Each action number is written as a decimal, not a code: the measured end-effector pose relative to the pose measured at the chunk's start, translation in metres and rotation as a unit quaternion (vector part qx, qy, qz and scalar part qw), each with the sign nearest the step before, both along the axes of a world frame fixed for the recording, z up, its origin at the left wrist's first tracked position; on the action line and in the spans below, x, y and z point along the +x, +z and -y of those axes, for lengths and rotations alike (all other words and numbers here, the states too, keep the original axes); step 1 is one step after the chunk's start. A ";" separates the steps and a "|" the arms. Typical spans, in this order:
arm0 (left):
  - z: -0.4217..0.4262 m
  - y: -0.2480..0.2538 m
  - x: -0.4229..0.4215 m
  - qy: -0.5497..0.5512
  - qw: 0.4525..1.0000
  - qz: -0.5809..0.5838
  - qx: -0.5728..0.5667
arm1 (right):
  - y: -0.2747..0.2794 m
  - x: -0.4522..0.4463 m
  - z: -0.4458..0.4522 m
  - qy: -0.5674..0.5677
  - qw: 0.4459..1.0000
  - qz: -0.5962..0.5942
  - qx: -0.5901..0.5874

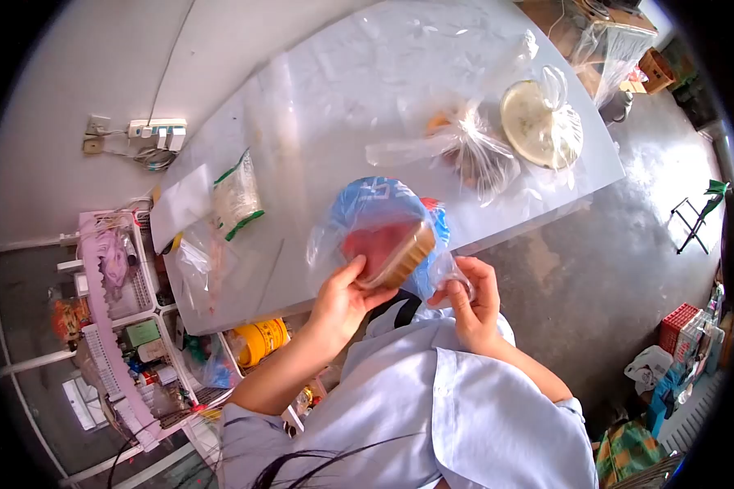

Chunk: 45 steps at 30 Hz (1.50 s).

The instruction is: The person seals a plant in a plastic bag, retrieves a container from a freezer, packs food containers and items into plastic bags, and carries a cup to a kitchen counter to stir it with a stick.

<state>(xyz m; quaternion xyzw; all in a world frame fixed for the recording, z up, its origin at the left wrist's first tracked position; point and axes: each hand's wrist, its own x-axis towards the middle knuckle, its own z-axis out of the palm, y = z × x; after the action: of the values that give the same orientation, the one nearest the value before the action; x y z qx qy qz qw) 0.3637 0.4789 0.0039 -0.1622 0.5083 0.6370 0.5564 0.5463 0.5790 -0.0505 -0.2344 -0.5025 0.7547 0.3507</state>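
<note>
My left hand (347,297) is closed around a shallow food tray (412,253) with a ridged tan side, held tilted over the table's near edge. Something red shows through the plastic on the tray's face; its kind is unclear. Behind and around the tray is a blue and clear plastic bag (375,200) with white lettering. My right hand (474,301) pinches a gathered piece of thin clear plastic to the right of the tray. Whether that piece belongs to the blue bag cannot be made out.
On the grey table (326,106) lie a white packet with green edges (238,196), a knotted clear bag (477,151) and a round pale container in plastic (530,122). Left stands a shelf cart (139,318) with small goods. A power strip (157,130) hangs on the wall.
</note>
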 end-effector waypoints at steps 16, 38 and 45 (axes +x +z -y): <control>-0.025 -0.015 0.008 -0.302 0.808 -0.505 -0.044 | 0.058 -0.022 -0.050 0.077 0.986 -0.059 -0.137; -0.059 0.111 -0.091 -0.147 0.818 -0.556 0.021 | 0.101 -0.025 -0.054 0.196 0.980 0.000 0.030; -0.056 0.091 -0.101 -0.167 0.810 -0.561 0.041 | 0.096 -0.025 -0.056 0.143 0.982 0.009 0.125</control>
<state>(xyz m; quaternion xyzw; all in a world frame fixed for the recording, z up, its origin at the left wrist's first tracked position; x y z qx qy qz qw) 0.2625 0.5350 0.0948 0.3331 0.7249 0.5346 0.2788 0.5209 0.6351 0.0452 -0.1213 -0.6238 0.7265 0.2616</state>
